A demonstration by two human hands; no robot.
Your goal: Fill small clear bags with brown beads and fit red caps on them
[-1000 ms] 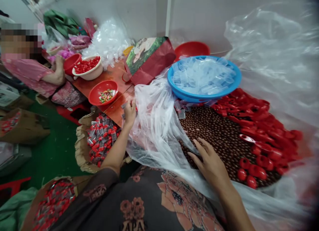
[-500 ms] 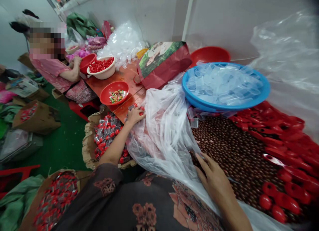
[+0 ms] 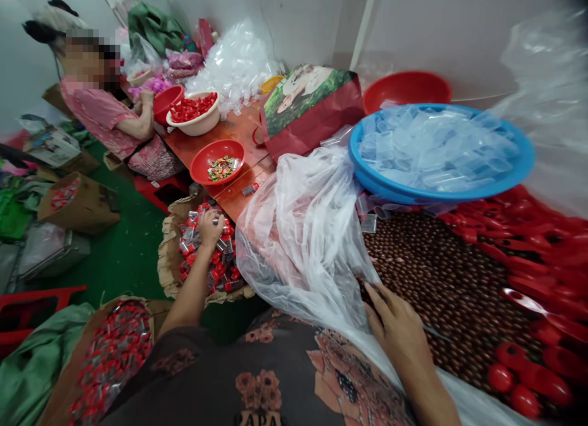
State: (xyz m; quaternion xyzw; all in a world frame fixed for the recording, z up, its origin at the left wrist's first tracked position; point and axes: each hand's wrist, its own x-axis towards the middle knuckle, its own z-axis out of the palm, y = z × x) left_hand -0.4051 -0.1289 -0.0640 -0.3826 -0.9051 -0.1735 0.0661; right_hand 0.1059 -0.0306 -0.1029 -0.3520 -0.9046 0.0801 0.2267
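Observation:
My left hand (image 3: 211,230) is over the cardboard box (image 3: 169,254) of small clear containers with red caps. Its fingers curl round a red-capped container (image 3: 217,220), though the pile behind blurs the grip. One more red-capped container (image 3: 250,189) lies on the orange table top (image 3: 269,164). My right hand (image 3: 399,328) rests with fingers stretched out and slightly apart at the edge of the brown beads (image 3: 427,267). It lies beside the rumpled clear plastic sheet (image 3: 312,230), and nothing shows in its grasp.
A blue basin (image 3: 367,181) of clear plastic sleeves stands behind the beads. Red plastic parts (image 3: 528,377) lie at right. A red bowl (image 3: 202,169) holds small colourful pieces. A person (image 3: 98,117) in pink sits at far left. Another box (image 3: 158,319) of red-capped containers stands lower left.
My left hand has moved from the table top, left and down to the box, leaving one red-capped container on the table. My right hand stays by the beads. The view has shifted.

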